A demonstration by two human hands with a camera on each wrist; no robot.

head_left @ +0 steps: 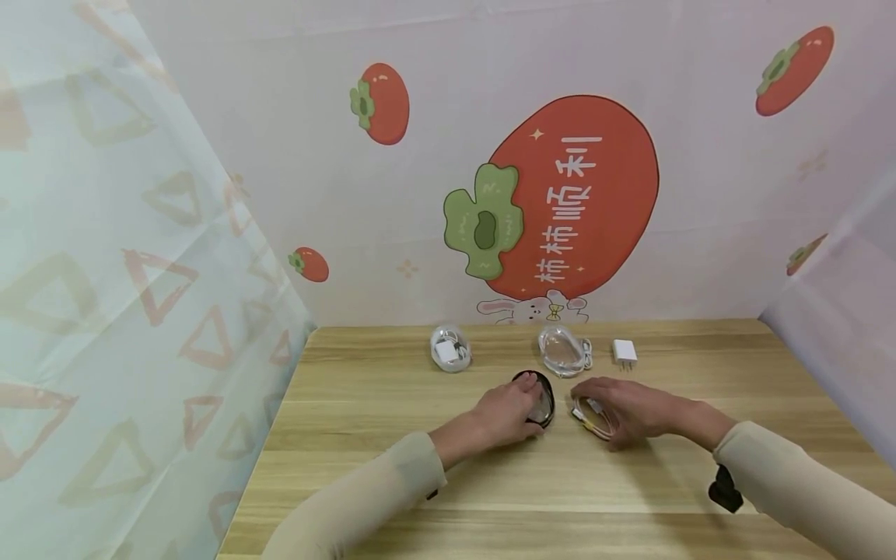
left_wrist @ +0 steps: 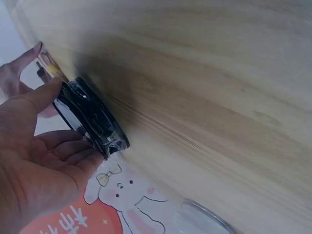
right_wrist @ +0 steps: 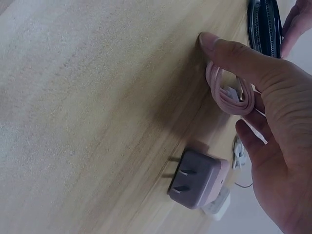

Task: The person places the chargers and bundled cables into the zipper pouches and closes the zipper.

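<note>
On the wooden table, the left hand grips a coiled black cable with what looks like clear plastic across it, thumb at one edge and fingers at the other. The coil stands tilted on its edge in the left wrist view. To its right, the right hand holds a coiled pink cable between thumb and curled fingers, close to the tabletop. A yellow tie and pale connectors show on this coil in the head view. Parts of both coils are hidden behind the fingers.
Behind the hands stand a white two-pin charger, a clear-wrapped coil with a small white cable beside it, and, farther left, a wrapped white charger with its cord. A printed cloth hangs along the table's back edge.
</note>
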